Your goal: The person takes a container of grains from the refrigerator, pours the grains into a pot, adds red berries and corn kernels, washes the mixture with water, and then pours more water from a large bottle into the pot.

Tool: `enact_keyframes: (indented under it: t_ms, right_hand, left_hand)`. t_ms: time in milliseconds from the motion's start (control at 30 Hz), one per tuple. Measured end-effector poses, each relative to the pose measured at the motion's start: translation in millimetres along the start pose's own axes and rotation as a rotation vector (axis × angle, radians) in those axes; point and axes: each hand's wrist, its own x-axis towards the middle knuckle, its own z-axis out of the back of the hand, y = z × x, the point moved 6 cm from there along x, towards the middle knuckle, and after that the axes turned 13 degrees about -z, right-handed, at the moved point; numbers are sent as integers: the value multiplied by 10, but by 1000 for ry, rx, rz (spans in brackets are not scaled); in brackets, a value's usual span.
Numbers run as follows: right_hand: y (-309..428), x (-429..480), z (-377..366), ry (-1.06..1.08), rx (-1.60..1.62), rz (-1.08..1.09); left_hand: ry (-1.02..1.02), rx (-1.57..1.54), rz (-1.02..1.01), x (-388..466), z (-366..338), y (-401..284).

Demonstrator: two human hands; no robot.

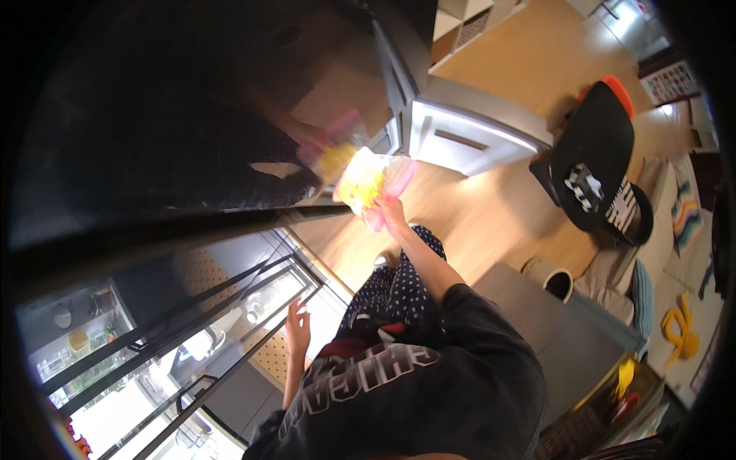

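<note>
My right hand (392, 214) grips a clear plastic zip bag (362, 187) with pink edges and bright yellow contents, which glare makes hard to identify. It holds the bag in front of a glossy black panel (190, 132), where the hand and bag are reflected. Just beyond the bag stands an open appliance door (460, 141), apparently a refrigerator's, its white inner face strongly lit. My left hand (297, 329) is low at my left side, fingers bent and apart, with nothing seen in it. It is near a black-framed glass door (253, 293); whether they touch is unclear.
A black rounded table (601, 132) stands on the wooden floor (494, 213) to the right, with an orange seat (620, 95) behind it. Closer by are a light bin (546, 277) and a grey cabinet (517, 328). A sofa (661, 287) runs along the far right.
</note>
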Motion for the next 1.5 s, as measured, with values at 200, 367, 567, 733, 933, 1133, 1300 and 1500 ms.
enact_keyframes:
  t_ms: [200,367,567,733,933,1133,1300,1500]
  right_hand:
    - [185,1450,-528,177,363,113]
    - [174,1351,-509,429,388,-55]
    - [5,1502,-644,428,366,-21]
    - [-72,1519,-1044,292,321,52]
    - [-28,1485,-1180,224,222,92]
    - [-18,1498,-1289,187,129,86]
    - [103,1695,-1341,158,91,106]
    - [409,1628,-1041,80,-353,242]
  left_hand:
    - [-89,-412,261,-758,-691,779]
    - [-141,-492,534,-1054,-1158,589]
    - [40,-421,460,-995,-1283,298]
    - [68,-440,549,-1076,-1284,350]
    - [82,-459,572,-1146,-1327,361]
    - [99,-479,579,-1212,-1351,349]
    - [125,-480,592,-1212,-1308,346]
    - [135,-530,539,-1101,-1461,396]
